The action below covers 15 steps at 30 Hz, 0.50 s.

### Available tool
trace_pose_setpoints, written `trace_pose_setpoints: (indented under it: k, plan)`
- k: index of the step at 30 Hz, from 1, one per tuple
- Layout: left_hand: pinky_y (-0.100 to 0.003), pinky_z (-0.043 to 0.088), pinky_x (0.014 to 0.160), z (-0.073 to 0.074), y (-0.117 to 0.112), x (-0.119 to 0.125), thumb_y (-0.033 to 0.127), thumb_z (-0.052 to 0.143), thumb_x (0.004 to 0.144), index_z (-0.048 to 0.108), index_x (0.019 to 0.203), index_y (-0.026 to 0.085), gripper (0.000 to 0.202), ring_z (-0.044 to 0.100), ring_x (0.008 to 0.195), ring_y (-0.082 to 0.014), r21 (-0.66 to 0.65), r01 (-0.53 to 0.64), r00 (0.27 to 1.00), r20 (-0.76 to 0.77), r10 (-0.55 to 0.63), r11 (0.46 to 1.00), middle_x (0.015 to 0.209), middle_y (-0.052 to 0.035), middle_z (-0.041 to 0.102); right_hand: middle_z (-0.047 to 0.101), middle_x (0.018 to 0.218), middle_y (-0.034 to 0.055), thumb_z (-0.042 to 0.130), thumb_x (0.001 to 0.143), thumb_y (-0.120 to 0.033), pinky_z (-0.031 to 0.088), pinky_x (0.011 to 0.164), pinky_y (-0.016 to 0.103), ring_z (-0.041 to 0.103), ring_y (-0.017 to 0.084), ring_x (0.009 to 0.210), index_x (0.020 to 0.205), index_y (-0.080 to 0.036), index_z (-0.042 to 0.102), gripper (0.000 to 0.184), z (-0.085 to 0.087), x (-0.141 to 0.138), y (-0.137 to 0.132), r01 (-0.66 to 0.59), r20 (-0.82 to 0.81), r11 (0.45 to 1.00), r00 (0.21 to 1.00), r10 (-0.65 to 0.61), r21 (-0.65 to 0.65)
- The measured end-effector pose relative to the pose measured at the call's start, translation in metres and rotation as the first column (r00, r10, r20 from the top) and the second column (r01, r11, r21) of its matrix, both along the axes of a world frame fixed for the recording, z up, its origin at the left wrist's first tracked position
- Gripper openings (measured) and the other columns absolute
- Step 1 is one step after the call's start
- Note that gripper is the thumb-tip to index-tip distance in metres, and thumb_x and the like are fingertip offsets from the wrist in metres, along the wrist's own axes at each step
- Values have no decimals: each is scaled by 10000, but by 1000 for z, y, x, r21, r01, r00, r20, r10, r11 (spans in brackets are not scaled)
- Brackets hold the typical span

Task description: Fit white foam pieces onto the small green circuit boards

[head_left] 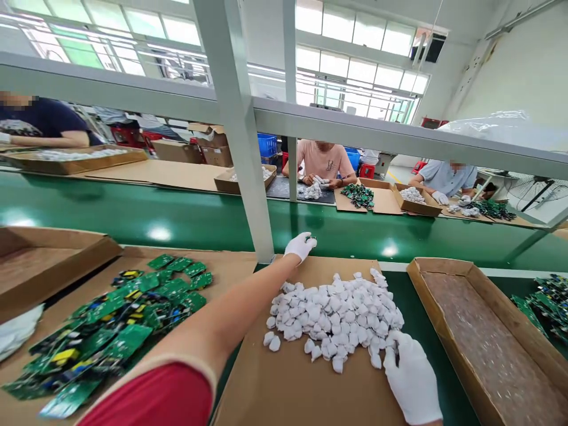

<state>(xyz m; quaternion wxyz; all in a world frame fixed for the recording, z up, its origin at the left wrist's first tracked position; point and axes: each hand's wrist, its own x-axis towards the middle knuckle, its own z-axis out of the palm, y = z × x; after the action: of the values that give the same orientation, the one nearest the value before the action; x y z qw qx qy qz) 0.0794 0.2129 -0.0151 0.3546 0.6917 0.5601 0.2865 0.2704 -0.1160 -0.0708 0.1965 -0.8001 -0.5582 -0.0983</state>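
My left hand point(300, 247), in a white glove, reaches forward over the far edge of the cardboard, beside the green belt. Its fingers are closed on a small green circuit board point(311, 238), mostly hidden by the glove. A pile of small white pieces point(337, 313) lies on the cardboard sheet point(284, 390) in front of me. At the pile's right edge is my right hand point(412, 376), also gloved, with thumb and fingers curled together against the white pieces. What it pinches, if anything, I cannot make out.
Green circuit boards point(128, 313) are heaped on the left. Shallow cardboard trays stand at left point(53, 266) and right point(488, 331). A metal frame post point(248, 148) rises beyond my left arm. Across the green belt point(177, 219), several people sit with boards and white pieces.
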Motion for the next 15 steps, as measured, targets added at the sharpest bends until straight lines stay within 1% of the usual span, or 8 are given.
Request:
trace_pose_setpoints:
  k: [2, 5, 8, 10, 12, 14, 15]
  plan:
    - [-408, 491, 821, -7, 9, -1, 320, 515, 865, 524, 1151, 162, 327, 568, 982, -199, 12, -27, 997, -79, 28, 1000, 1163, -86, 551, 618, 872, 87, 411, 835, -207, 442, 707, 343, 566, 243, 811, 1019, -172, 557, 237, -1, 1, 1, 3, 19, 1000, 1000, -3, -2]
    - [-419, 487, 826, -11, 14, -4, 319, 519, 862, 515, 1165, 158, 343, 565, 992, -205, 43, -38, 986, -163, 45, 998, 1169, -89, 547, 628, 889, 94, 400, 842, -235, 455, 697, 347, 577, 250, 815, 1062, -171, 558, 278, -4, 4, 1, -5, 30, 1000, 1000, 5, 4]
    - [-434, 478, 840, -8, 8, -8, 325, 518, 862, 508, 1175, 160, 354, 556, 1012, -213, 83, 30, 980, -199, -13, 996, 1191, -92, 534, 643, 923, 107, 386, 851, -274, 472, 714, 365, 593, 263, 838, 1076, -171, 565, 305, -7, 7, 1, -6, 4, 1000, 1000, 6, 13]
    - [-448, 450, 891, -2, -4, -16, 327, 513, 863, 508, 1188, 164, 364, 538, 1065, -225, 100, 130, 973, -206, -108, 986, 1226, -102, 525, 653, 982, 112, 374, 862, -311, 483, 739, 378, 605, 270, 878, 1108, -174, 552, 334, -7, 9, 0, 21, -55, 999, 998, -19, 29]
    - [-408, 401, 973, 5, -24, -32, 314, 514, 852, 536, 1186, 180, 361, 516, 1130, -227, 97, 258, 949, -211, -233, 961, 1252, -100, 543, 655, 1056, 92, 365, 876, -351, 495, 765, 370, 617, 257, 921, 1163, -196, 521, 362, -7, 13, -3, 38, -142, 998, 989, -31, 44]
    - [-317, 378, 1006, 13, -50, -59, 297, 526, 816, 583, 1161, 205, 361, 530, 1140, -208, 71, 380, 908, -217, -358, 922, 1221, -66, 599, 652, 1104, 57, 357, 885, -382, 503, 788, 354, 623, 236, 952, 1178, -235, 516, 365, -6, 18, -7, 30, -190, 999, 982, -21, 42]
    - [-294, 389, 996, 16, -64, -76, 299, 534, 795, 599, 1149, 215, 370, 552, 1117, -202, 52, 426, 887, -220, -406, 903, 1189, -43, 627, 654, 1103, 51, 357, 882, -391, 506, 792, 354, 627, 235, 952, 1155, -243, 539, 360, -6, 20, -10, 6, -176, 999, 984, 0, 33]
